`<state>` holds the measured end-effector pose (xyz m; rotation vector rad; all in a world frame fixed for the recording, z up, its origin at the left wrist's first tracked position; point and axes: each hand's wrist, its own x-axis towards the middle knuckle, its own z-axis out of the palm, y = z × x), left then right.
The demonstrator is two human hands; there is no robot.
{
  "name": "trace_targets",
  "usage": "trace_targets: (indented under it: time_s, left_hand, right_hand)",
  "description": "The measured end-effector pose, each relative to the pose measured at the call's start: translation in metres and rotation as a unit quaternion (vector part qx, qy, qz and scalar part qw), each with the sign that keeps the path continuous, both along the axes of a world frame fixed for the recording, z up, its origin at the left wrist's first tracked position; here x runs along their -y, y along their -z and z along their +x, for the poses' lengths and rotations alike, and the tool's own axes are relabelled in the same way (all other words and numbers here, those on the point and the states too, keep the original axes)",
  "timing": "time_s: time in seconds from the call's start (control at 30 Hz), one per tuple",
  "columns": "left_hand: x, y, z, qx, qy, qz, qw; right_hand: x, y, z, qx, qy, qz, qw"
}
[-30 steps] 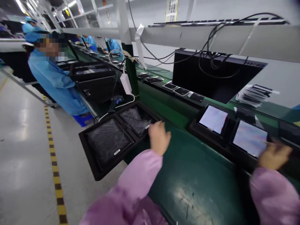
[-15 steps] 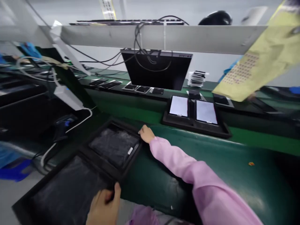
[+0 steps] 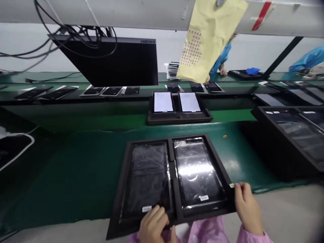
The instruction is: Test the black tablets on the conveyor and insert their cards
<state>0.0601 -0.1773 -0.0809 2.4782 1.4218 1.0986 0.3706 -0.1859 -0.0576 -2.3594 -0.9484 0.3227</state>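
A black foam tray with two side-by-side wells lies partly over the front edge of the green bench mat. Each well holds a dark tablet in clear film, the left tablet and the right tablet, both bearing a small white label near the lower edge. My left hand is closed on the tray's near edge below the left tablet, fingers on top and thumb beneath. At the near right corner, my right hand pinches the tray's rim beside a small sticker.
A tray with two lit white-screen tablets stands behind. At right is a tall stack of black trays with tablets. A monitor and a yellow sheet hang overhead. Co-workers in blue sleeves are across the line.
The tray has been carried from the left side to the middle of the bench and turned to face me. Both hands still hold it, and the view has swung right.
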Motion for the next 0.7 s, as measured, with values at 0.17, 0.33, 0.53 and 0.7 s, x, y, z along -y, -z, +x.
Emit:
trace_targets:
  time_s: [0.17, 0.33, 0.53, 0.7]
  left_hand:
    - [-0.049, -0.045, 0.011, -0.077, 0.169, -0.096, 0.978]
    - [-0.16, -0.068, 0.023, -0.141, 0.094, -0.105, 0.98]
    - [-0.23, -0.042, 0.052, -0.16, 0.047, -0.122, 0.978]
    - [-0.223, -0.032, 0.057, -0.144, -0.004, -0.13, 0.981]
  right_hand:
    - [-0.023, -0.009, 0.018, 0.065, -0.061, 0.099, 0.991]
    - [-0.111, -0.01, 0.014, 0.07, -0.21, 0.098, 0.97]
    - [-0.157, 0.007, 0.001, 0.092, -0.233, 0.089, 0.964]
    - [-0.153, 0.012, 0.001, 0.084, -0.215, 0.094, 0.968]
